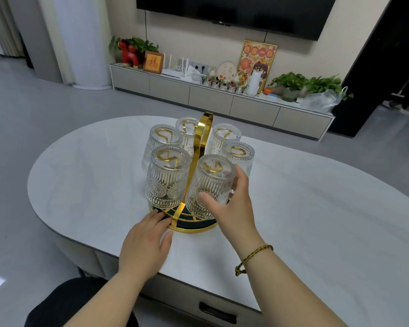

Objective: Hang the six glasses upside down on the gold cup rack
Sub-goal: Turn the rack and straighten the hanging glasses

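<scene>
Six glasses hang upside down on the gold cup rack point(200, 161).
Left hand point(144, 241) rests flat, fingers spread, against the rack's base rim on the white table point(316, 208); right hand point(234, 206) wraps the front-right glass point(209, 185), thumb in front, fingers behind.

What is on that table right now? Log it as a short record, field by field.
surface: white oval table
rack: gold cup rack, upright handle in the middle, round base
glasses on rack: six, all upside down
right hand: wrapped around the near-right glass
left hand: fingertips on the rack's base rim
loose glasses on the table: none visible
task state: sixth glass on its peg, not yet released
</scene>
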A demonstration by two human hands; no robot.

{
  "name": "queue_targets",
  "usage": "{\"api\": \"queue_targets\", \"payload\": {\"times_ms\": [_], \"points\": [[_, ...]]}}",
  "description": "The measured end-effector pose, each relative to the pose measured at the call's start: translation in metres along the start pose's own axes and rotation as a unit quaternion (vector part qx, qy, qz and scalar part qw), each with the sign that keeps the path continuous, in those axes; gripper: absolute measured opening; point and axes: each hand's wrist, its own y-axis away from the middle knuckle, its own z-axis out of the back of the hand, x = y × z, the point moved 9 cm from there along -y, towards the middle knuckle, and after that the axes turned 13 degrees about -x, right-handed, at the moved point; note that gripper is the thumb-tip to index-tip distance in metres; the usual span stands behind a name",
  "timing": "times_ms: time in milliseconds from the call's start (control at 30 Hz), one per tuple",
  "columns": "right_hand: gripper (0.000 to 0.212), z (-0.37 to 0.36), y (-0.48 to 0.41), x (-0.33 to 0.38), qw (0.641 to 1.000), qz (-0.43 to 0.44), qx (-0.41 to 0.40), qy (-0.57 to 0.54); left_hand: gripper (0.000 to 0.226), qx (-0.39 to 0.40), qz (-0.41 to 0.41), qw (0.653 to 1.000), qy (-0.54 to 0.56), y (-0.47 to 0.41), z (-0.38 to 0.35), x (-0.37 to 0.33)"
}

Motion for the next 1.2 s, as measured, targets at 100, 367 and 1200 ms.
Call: {"api": "queue_targets", "payload": {"times_ms": [100, 367, 1200], "points": [[0.077, -0.002, -0.002, 0.005, 0.999, 0.021, -0.008, 0.026, 0.040, -0.018, -0.008, 1.000, 0.001, 0.000, 0.000, 0.000], [0.081, -0.008, -0.006, 0.008, 0.997, 0.036, 0.002, 0.073, 0.038, -0.101, -0.039, 0.994, 0.026, -0.001, 0.008, -0.003], [0.088, -0.004, -0.004, 0.011, 0.999, 0.015, -0.009, 0.039, 0.040, -0.139, -0.057, 0.988, 0.025, 0.000, 0.010, -0.004]]}}
